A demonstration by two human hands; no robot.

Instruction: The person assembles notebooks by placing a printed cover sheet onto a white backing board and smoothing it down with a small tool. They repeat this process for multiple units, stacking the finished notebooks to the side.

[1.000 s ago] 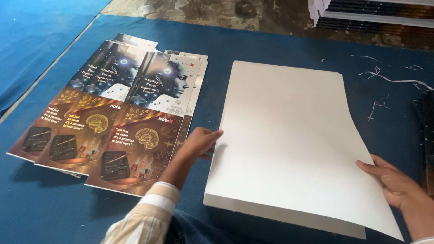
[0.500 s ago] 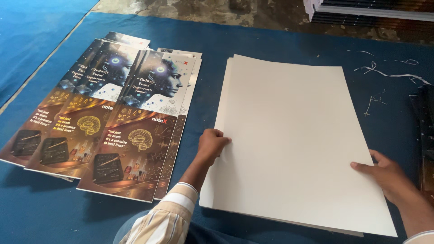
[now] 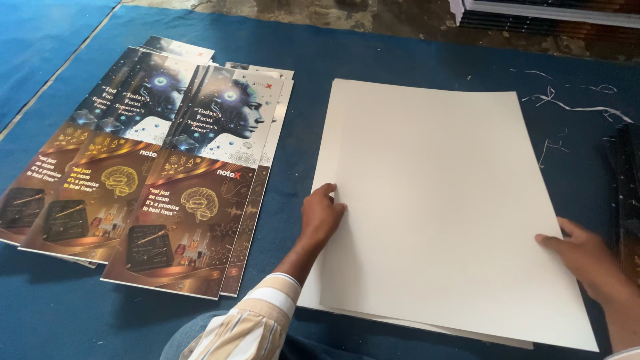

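Note:
A stack of large blank cream sheets [image 3: 440, 193] lies flat on a blue cloth [image 3: 320, 53]. My left hand [image 3: 321, 217] rests on the stack's left edge, fingers curled with the thumb up against the top sheet. My right hand [image 3: 583, 257] presses flat on the right edge near the front corner. To the left lie several fanned printed covers [image 3: 153, 167], dark blue at the top and brown-gold at the bottom, with a head in profile and a brain drawn on them. Neither hand touches the covers.
Thin paper trimmings [image 3: 567, 100] are scattered on the cloth at the back right. A dark strip-like object [image 3: 627, 180] lies along the right edge. Bare floor [image 3: 400, 20] and a stack of boards [image 3: 553, 10] show at the back.
The top sheet, raised and bowed a second ago, now lies flat on the stack. My left hand slid from outside the left edge onto the sheet. My right hand stayed at the right edge.

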